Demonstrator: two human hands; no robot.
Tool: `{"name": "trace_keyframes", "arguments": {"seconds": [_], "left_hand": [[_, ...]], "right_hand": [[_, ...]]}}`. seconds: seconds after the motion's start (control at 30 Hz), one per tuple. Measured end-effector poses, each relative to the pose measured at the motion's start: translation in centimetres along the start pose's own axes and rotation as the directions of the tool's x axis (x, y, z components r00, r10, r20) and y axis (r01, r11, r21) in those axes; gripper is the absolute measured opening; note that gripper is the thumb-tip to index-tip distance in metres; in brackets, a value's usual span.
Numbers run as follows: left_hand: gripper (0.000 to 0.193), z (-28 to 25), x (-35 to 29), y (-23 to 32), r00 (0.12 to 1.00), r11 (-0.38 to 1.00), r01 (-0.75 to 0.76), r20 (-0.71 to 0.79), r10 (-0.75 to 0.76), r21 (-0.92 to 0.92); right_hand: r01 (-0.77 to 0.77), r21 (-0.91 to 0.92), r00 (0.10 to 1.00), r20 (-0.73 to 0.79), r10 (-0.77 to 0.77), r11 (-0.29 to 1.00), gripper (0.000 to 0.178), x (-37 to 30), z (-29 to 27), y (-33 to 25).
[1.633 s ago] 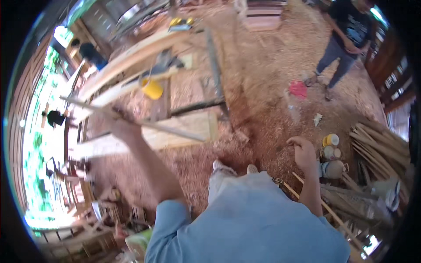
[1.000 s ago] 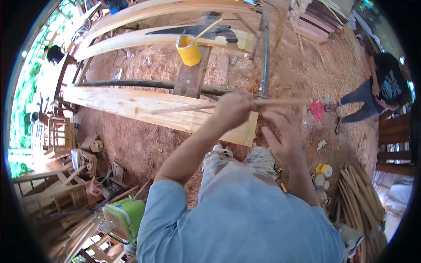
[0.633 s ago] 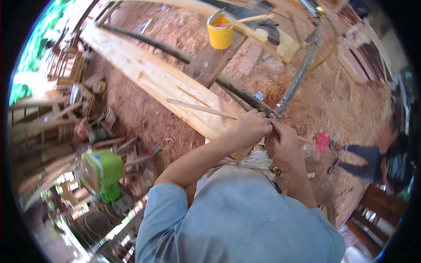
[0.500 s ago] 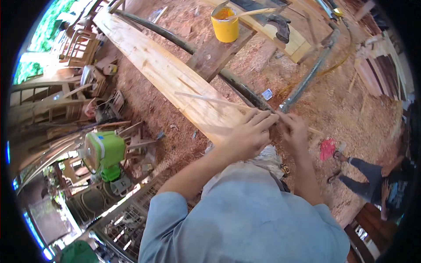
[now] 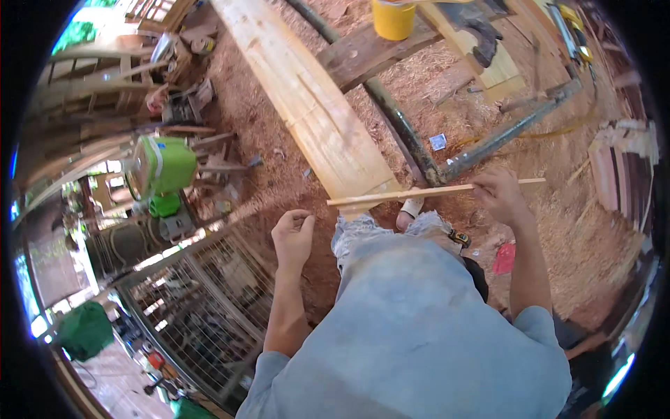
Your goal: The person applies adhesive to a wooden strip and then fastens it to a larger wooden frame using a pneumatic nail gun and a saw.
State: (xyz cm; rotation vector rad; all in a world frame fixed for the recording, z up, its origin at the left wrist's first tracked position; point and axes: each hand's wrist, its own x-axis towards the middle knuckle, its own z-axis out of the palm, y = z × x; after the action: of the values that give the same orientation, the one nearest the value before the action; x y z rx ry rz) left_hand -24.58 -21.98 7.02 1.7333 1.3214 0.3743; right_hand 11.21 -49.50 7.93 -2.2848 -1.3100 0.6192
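- Fingers of the right hand (image 5: 502, 198) pinch a thin wooden stick (image 5: 419, 193) against the thumb; those of the left hand (image 5: 292, 235) curl in toward their thumb, with nothing visible in them.
- Both hands met at the stick moments ago; now the left has come away and sits just beside the stick's left end, apart from it. That seems to leave the right pinch alone bearing the stick.
- Long pale board (image 5: 307, 98): it runs up and away between the two sets of fingers, its far end cut off. The stick crosses its near end, which the trousers (image 5: 351, 234) partly cover; whether stick and board touch cannot be told.
- Green machine (image 5: 171, 165): well left of the left fingers, its kind hard to make out among the clutter.
- Yellow pail (image 5: 393, 21): beyond and left of the right fingers, its top cut off, so any contents are hidden.
- Stick again: most of it reaches left from the right fingertips, a short tail showing past the hand; the gripped stretch is partly hidden.
- Small card (image 5: 437, 142): beyond and left of the right fingers, its markings unclear.
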Motion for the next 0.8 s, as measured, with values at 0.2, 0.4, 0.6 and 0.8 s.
{"name": "trace_keyframes", "arguments": {"seconds": [0.2,0.4,0.6,0.8], "left_hand": [[0.012,5.3,-4.0,-3.7,0.985,0.948,0.082,-0.118,-0.123,-0.307],[0.017,7.4,-5.2,-3.5,0.962,0.890,0.095,-0.189,-0.197,-0.447],[0.014,8.2,-5.3,-3.5,0.962,0.935,0.046,-0.237,-0.137,-0.351],[0.018,8.6,-4.8,-3.2,0.952,0.950,0.114,-0.240,-0.188,-0.290]], "right_hand": [[0.066,-0.024,0.979,0.197,-0.060,0.998,0.017,3.1,-0.3,0.6],[0.077,0.048,0.958,0.273,-0.087,0.996,0.019,6.2,-0.6,1.3],[-0.065,-0.033,0.880,0.469,0.073,0.997,0.020,8.6,-1.5,-2.7],[-0.069,0.030,0.916,0.397,0.051,0.997,0.022,8.8,0.7,-3.9]]}}
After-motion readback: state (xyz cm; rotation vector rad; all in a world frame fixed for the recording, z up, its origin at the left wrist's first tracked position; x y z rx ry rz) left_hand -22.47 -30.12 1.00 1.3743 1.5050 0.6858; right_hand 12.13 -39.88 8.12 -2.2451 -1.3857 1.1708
